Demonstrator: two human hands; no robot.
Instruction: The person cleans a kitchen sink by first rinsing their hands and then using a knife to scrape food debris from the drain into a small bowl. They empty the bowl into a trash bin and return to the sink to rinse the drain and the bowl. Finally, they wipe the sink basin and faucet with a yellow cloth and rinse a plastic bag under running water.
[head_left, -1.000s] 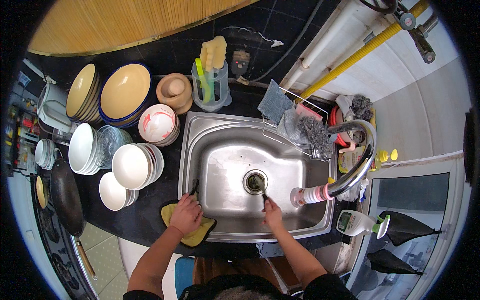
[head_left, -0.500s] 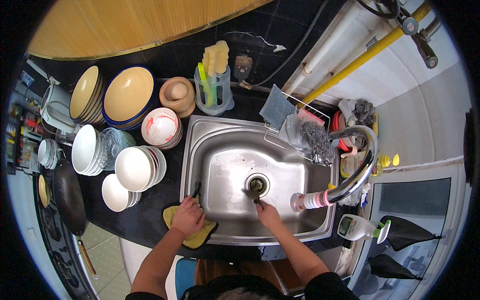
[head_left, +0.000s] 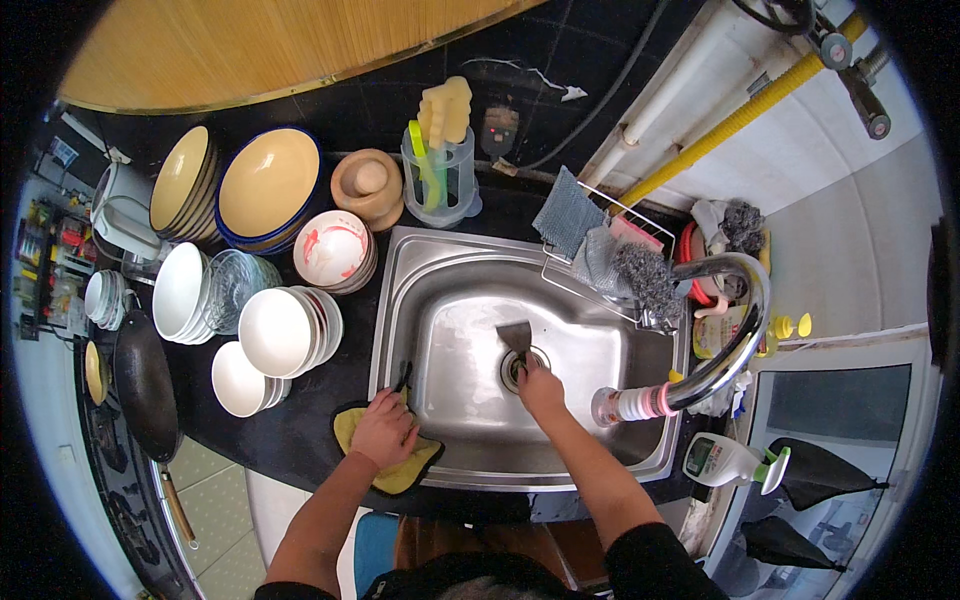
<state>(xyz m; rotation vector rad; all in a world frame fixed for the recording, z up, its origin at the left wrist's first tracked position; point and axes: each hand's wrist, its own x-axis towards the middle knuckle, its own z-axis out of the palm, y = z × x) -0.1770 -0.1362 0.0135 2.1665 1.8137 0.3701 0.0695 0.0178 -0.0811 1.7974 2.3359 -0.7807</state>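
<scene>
A flat scraper (head_left: 515,336) with a broad metal blade is gripped in my right hand (head_left: 541,390). Hand and blade are over the stainless steel sink (head_left: 450,440), and the blade points to the far side, just beyond the round drain (head_left: 510,375). My fingers partly cover the drain. At the sink's left front rim, my left hand (head_left: 384,430) presses down with curled fingers on a yellow cloth (head_left: 412,470) edged in dark trim. A thin black piece (head_left: 404,376) sticks up by its fingertips; I cannot tell whether it is part of the cloth.
Bowl stacks (head_left: 274,333) crowd the left counter, with a wooden mortar (head_left: 367,190) and plastic utensil holder (head_left: 440,180) behind. A wire rack (head_left: 560,280) of scrubbers overhangs the sink's far right corner. The curved faucet (head_left: 752,300) reaches in from the right, near a spray bottle (head_left: 725,460).
My right hand has moved farther from me, carrying the scraper blade from over the drain to beyond it. My left hand stays on the cloth. The whole view has shifted slightly.
</scene>
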